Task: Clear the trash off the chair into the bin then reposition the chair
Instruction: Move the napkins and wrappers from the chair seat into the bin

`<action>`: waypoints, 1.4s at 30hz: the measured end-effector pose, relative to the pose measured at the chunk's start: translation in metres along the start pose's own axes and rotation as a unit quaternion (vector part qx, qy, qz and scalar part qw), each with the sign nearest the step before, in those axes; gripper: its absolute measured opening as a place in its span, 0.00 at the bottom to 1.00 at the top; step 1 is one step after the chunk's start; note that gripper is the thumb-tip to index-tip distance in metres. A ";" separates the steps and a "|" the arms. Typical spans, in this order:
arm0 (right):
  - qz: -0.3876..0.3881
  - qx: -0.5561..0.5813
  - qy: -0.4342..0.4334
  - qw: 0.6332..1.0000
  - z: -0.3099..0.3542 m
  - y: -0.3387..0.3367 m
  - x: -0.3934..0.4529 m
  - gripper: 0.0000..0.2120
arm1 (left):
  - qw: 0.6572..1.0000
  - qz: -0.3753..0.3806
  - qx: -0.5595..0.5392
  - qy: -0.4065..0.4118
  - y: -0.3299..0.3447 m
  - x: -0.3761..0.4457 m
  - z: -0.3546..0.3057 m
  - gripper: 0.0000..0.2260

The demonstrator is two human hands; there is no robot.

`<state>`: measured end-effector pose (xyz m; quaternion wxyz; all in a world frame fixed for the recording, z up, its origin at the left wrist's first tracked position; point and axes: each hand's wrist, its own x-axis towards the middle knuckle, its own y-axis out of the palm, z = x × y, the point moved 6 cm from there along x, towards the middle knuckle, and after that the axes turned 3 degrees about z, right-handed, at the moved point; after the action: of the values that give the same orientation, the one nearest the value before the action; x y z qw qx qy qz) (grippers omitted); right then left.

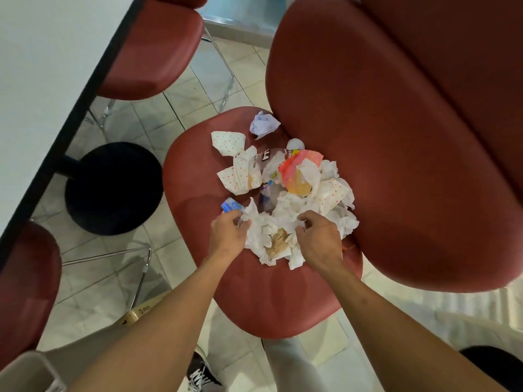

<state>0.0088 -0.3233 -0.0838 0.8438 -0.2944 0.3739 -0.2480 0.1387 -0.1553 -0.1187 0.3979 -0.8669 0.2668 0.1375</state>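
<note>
A red padded chair [249,295] stands in the middle, its tall backrest [382,137] to the right. Its seat carries a heap of trash: crumpled white napkins [271,236], dotted paper wrappers [235,171], a pink and orange plastic bag [300,171], a blue packet [230,206] and a pale crumpled paper ball [263,124] at the far edge. My left hand [227,236] grips the near left side of the napkins. My right hand [318,239] grips their right side. A white bin's rim [25,372] shows at the bottom left corner.
A white table with a dark edge [51,80] runs along the left, its round black base [113,188] on the tiled floor. Two more red chairs [152,49] [25,287] are tucked at it. A cardboard piece [141,312] lies near my left forearm. My shoe [201,372] is below.
</note>
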 end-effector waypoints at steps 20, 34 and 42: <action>0.002 -0.020 -0.149 0.989 0.125 0.052 -0.170 0.11 | 0.995 -0.087 -0.042 -0.020 -0.154 -0.146 0.076 0.03; 0.095 -0.089 -0.257 0.958 0.186 0.184 -0.280 0.10 | 0.978 -0.168 -0.067 -0.103 -0.241 -0.247 0.229 0.05; 0.183 -0.144 -0.300 0.925 0.215 0.274 -0.348 0.12 | 0.947 -0.229 -0.114 -0.196 -0.282 -0.316 0.336 0.03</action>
<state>0.0226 0.1581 0.0157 0.8956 -0.4004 0.1821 0.0671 0.0327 0.3654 -0.0196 0.3617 -0.9001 -0.0397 0.2396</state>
